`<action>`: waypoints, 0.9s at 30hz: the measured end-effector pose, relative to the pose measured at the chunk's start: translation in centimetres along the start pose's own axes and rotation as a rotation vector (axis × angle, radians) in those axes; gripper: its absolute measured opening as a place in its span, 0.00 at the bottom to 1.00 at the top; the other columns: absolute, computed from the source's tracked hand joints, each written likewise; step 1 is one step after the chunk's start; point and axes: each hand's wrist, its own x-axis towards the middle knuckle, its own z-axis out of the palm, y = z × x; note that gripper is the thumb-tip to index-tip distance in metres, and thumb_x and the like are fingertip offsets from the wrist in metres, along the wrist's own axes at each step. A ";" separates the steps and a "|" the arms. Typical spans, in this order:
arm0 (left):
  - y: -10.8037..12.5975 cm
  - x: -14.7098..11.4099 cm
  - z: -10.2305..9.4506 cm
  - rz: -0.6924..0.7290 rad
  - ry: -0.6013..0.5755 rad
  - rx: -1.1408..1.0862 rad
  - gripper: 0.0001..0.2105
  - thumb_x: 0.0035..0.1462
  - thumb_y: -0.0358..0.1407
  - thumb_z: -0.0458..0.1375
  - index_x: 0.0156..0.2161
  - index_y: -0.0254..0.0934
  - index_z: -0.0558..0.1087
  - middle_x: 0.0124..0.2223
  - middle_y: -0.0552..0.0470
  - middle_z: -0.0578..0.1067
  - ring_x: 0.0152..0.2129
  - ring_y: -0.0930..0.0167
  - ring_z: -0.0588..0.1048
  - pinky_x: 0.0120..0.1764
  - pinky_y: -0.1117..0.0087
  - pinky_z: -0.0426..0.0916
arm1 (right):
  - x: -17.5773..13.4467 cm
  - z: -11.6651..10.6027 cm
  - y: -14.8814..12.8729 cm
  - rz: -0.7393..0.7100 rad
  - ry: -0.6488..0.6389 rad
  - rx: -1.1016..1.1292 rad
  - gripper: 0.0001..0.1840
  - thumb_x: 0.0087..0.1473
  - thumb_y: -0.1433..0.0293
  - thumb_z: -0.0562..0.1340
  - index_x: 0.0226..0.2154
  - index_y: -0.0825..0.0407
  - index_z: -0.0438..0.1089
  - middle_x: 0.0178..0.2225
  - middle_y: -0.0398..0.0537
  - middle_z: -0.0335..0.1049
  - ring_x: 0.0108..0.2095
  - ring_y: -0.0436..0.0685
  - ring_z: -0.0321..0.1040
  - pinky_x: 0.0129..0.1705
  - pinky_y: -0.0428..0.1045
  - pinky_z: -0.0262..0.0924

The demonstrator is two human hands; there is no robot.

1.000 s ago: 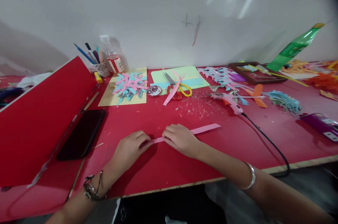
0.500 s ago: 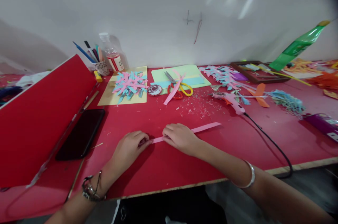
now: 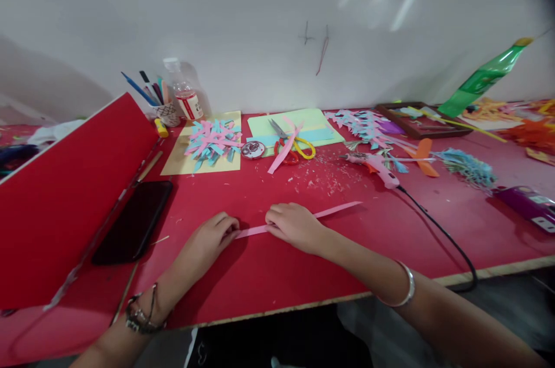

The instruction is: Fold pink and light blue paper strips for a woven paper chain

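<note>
A narrow pink paper strip [image 3: 336,209] lies slanted across the red table in front of me. My left hand [image 3: 217,230] is closed, pinching the strip's left end between thumb and fingers. Around the middle of the strip, my right hand [image 3: 297,226] is closed on it, fingers bent and pressed down near the tabletop. A short stretch of pink shows between the two hands, and the right end sticks out past my right hand. Beyond them lie scissors [image 3: 303,147] with red and yellow handles, a second pink strip [image 3: 284,153] resting across them.
A black phone [image 3: 133,222] lies left, beside a leaning red board [image 3: 78,200]. Pink and blue paper pieces [image 3: 212,142] are heaped on a yellow sheet. A pink glue gun [image 3: 377,167] with a black cord lies right. A green bottle [image 3: 485,79] tilts at the back right.
My left hand has slid a little to the left, so more of the strip shows between my hands. My right hand has stayed nearly in place.
</note>
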 end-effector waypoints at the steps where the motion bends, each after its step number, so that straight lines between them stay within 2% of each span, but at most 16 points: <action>1: -0.1 -0.1 -0.1 0.014 -0.004 -0.005 0.07 0.55 0.36 0.46 0.34 0.37 0.65 0.33 0.52 0.67 0.30 0.73 0.67 0.34 0.72 0.62 | 0.0 0.0 0.0 0.002 0.001 -0.001 0.09 0.53 0.68 0.50 0.27 0.54 0.62 0.29 0.45 0.65 0.30 0.50 0.60 0.27 0.45 0.45; 5: -0.7 -0.9 -0.6 0.074 -0.021 0.001 0.10 0.57 0.34 0.42 0.41 0.39 0.64 0.38 0.51 0.65 0.35 0.73 0.66 0.39 0.70 0.62 | 0.0 0.0 -0.1 0.006 0.000 0.004 0.09 0.53 0.68 0.50 0.27 0.55 0.62 0.29 0.45 0.65 0.30 0.50 0.61 0.28 0.45 0.45; 10: -0.9 -1.6 -0.8 0.087 -0.003 0.133 0.13 0.57 0.31 0.40 0.44 0.39 0.63 0.40 0.50 0.64 0.37 0.72 0.65 0.41 0.70 0.62 | 0.0 0.0 -0.1 0.000 0.002 0.014 0.10 0.53 0.69 0.50 0.27 0.55 0.62 0.30 0.46 0.65 0.31 0.50 0.61 0.29 0.45 0.46; 14: 0.7 -1.7 -0.8 0.146 -0.015 0.353 0.18 0.55 0.25 0.39 0.49 0.40 0.60 0.46 0.48 0.63 0.43 0.69 0.63 0.44 0.65 0.60 | 0.0 0.0 -0.1 -0.005 -0.002 0.012 0.09 0.53 0.68 0.50 0.28 0.55 0.62 0.30 0.46 0.65 0.32 0.51 0.61 0.30 0.45 0.47; 17: 2.4 -1.8 -0.4 0.203 -0.104 0.507 0.20 0.53 0.23 0.41 0.50 0.39 0.59 0.46 0.48 0.65 0.42 0.68 0.64 0.43 0.65 0.61 | 0.0 -0.1 -0.2 0.000 0.000 0.013 0.09 0.53 0.68 0.50 0.28 0.55 0.62 0.30 0.46 0.64 0.32 0.51 0.61 0.30 0.45 0.47; 19: 3.2 -1.9 0.0 0.191 -0.141 0.581 0.20 0.52 0.23 0.42 0.50 0.39 0.60 0.45 0.48 0.66 0.41 0.67 0.65 0.42 0.66 0.62 | -0.2 -0.1 -0.1 -0.003 0.003 0.027 0.09 0.53 0.68 0.51 0.28 0.55 0.62 0.30 0.46 0.64 0.31 0.51 0.60 0.29 0.45 0.47; 21: 3.9 -2.1 0.5 0.141 -0.139 0.624 0.19 0.53 0.25 0.43 0.50 0.39 0.60 0.45 0.47 0.66 0.40 0.67 0.64 0.40 0.67 0.63 | -0.5 -0.1 0.3 -0.017 0.017 0.055 0.10 0.53 0.66 0.51 0.28 0.55 0.62 0.29 0.46 0.64 0.30 0.50 0.59 0.29 0.45 0.47; 23: 4.7 -2.2 1.1 0.069 -0.109 0.628 0.18 0.54 0.32 0.45 0.51 0.40 0.58 0.45 0.46 0.65 0.40 0.65 0.63 0.36 0.68 0.65 | -1.2 -0.1 1.1 -0.035 0.039 0.088 0.11 0.53 0.65 0.51 0.28 0.55 0.62 0.29 0.46 0.63 0.30 0.50 0.59 0.30 0.45 0.47; 27: 6.5 -2.2 2.0 -0.020 -0.052 0.626 0.25 0.51 0.46 0.47 0.54 0.44 0.54 0.44 0.45 0.64 0.38 0.61 0.62 0.31 0.66 0.65 | -2.9 -0.1 3.2 -0.049 0.069 0.126 0.12 0.55 0.66 0.48 0.29 0.55 0.62 0.29 0.46 0.63 0.31 0.50 0.58 0.31 0.45 0.47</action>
